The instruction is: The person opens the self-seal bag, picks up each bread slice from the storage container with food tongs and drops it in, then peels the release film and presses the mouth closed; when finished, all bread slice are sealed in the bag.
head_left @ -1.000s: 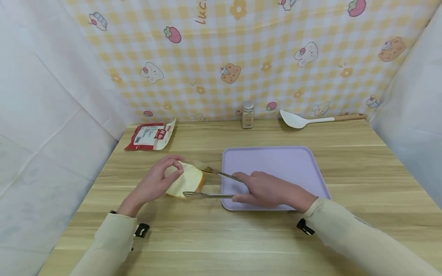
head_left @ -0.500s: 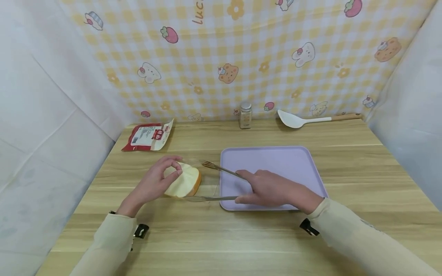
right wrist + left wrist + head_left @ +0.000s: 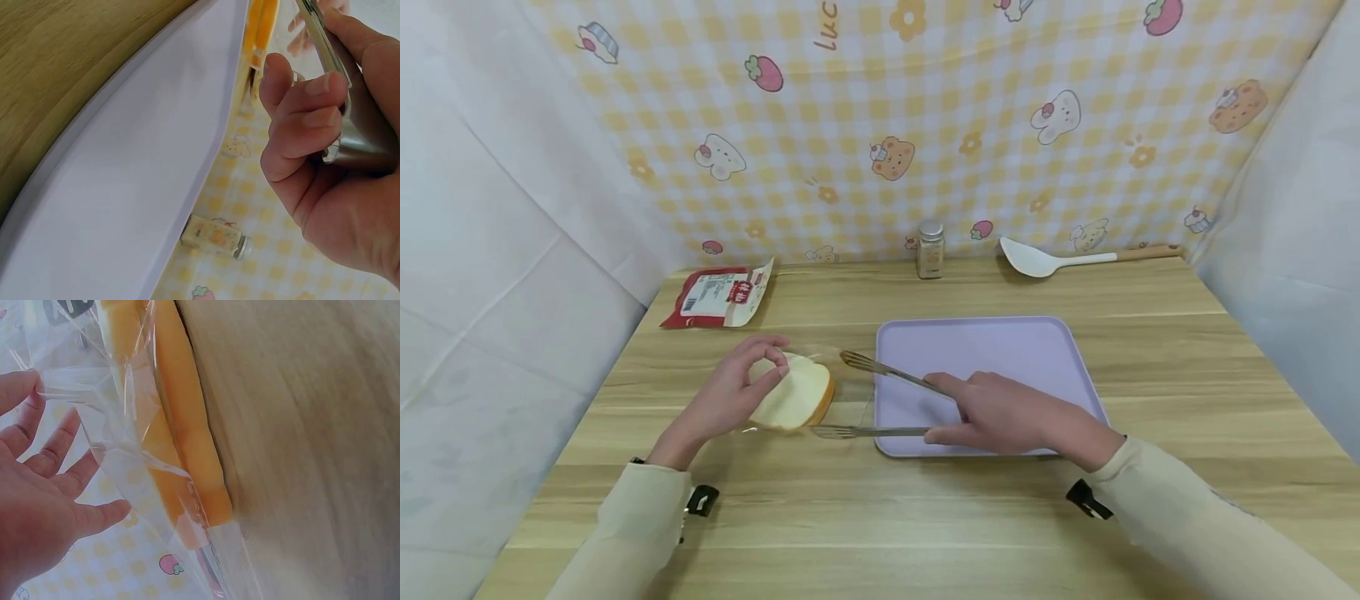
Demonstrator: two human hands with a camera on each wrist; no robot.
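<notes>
In the head view, sliced bread [image 3: 800, 396] lies left of the tray, its crust side facing right. A clear plastic bag [image 3: 103, 428] surrounds it; the left wrist view shows slices with orange crusts through the film. Thumb and forefinger of my left hand [image 3: 730, 398] pinch the bag's film above the bread, while the other fingers spread out. My right hand [image 3: 1018, 415] grips metal tongs [image 3: 891, 373] over the tray's left part. The tongs' arms stand apart, slotted tips pointing left at the bread's right side, with no bread between them.
A lilac tray [image 3: 1037, 350] lies on the wooden table [image 3: 850, 525]. Behind it stand a seasoning jar [image 3: 930, 254] and a white spatula [image 3: 1033, 260] with a wooden handle. A red-and-white packet [image 3: 715, 297] lies at the back left. A checked curtain [image 3: 820, 108] closes off the back.
My right hand and the tongs have drawn back to the right, off the bread. The tongs' tips now sit beside its right edge. My left hand keeps its pinch on the bag.
</notes>
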